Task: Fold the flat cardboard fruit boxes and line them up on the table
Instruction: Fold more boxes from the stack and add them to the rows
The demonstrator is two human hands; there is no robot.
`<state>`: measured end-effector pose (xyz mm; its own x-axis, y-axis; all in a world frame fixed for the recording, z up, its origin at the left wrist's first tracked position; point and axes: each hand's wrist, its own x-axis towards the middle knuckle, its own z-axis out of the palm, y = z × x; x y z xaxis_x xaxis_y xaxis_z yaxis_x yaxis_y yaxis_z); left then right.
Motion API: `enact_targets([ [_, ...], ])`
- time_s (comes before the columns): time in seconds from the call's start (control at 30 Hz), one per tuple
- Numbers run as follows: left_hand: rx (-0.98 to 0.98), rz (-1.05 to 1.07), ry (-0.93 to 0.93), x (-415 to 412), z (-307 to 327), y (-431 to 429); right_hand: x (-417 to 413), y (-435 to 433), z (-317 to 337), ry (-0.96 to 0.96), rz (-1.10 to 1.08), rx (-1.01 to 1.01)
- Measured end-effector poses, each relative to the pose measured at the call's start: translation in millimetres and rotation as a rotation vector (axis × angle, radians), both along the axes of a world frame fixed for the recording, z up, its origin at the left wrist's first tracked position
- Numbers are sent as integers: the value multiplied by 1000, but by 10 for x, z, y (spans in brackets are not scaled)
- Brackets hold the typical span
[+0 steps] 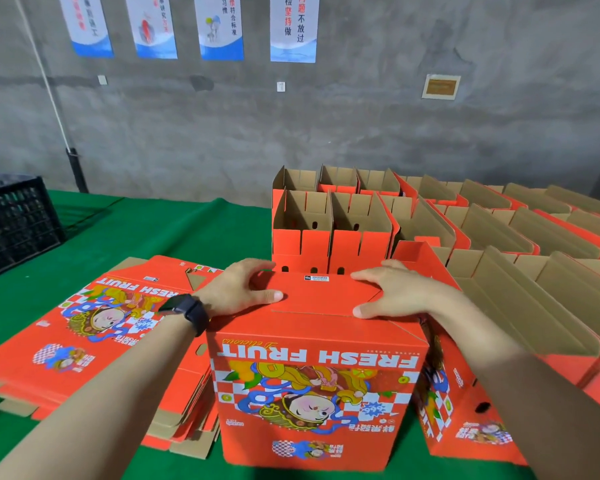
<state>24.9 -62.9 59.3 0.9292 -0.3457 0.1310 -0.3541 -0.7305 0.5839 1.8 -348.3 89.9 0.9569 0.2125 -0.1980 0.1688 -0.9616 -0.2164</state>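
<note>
Centre: left hand (243, 289) grips box (319, 393) top's far edge, right hand (392, 292) flat on flaps. Flat stack (94, 323) lower left, folded rows (499, 230) upper right.

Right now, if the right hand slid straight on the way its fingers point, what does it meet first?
Probably the left hand: the right hand points left across the box top, nothing standing between them; depth is unclear.
</note>
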Motion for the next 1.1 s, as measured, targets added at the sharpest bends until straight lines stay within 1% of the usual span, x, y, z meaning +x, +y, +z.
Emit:
enact_targets([
  [0.07, 129, -33, 21, 23, 35, -29, 12, 6, -30, -8, 16, 51],
  [0.13, 270, -4, 77, 56, 101, -85, 7, -10, -50, -3, 9, 103],
  [0.2, 367, 25, 126, 91, 173, -161, 5, -6, -83, -23, 10, 89],
  [0.27, 418, 27, 125, 108, 226, -236, -1, 1, -126, -50, 29, 50],
  [0.43, 425, 43, 137, 136, 264, -279, 22, -68, -93, -28, -2, 101],
  [0.57, 521, 90, 87, 124, 203, -318, 70, 145, -157, -117, -77, -115],
  [0.63, 535, 117, 61, 112, 159, -339, 95, 206, -197, -162, -105, -155],
  [0.7, 537, 135, 46, 108, 131, -352, 102, 211, -216, -184, -123, -146],
  [0.87, 567, 169, -13, 102, 85, -372, 90, 211, -302, -227, -120, -69],
  [0.93, 568, 159, -4, 106, 87, -368, 75, 198, -318, -235, -100, -60],
  [1.0, 550, 128, 26, 128, 112, -338, 71, 150, -300, -199, -77, -50],
  [1.03, 547, 105, 46, 130, 131, -323, 73, 119, -275, -166, -80, 0],
  [1.1, 548, 73, 75, 149, 160, -293, 91, 42, -222, -117, -111, 203],
])
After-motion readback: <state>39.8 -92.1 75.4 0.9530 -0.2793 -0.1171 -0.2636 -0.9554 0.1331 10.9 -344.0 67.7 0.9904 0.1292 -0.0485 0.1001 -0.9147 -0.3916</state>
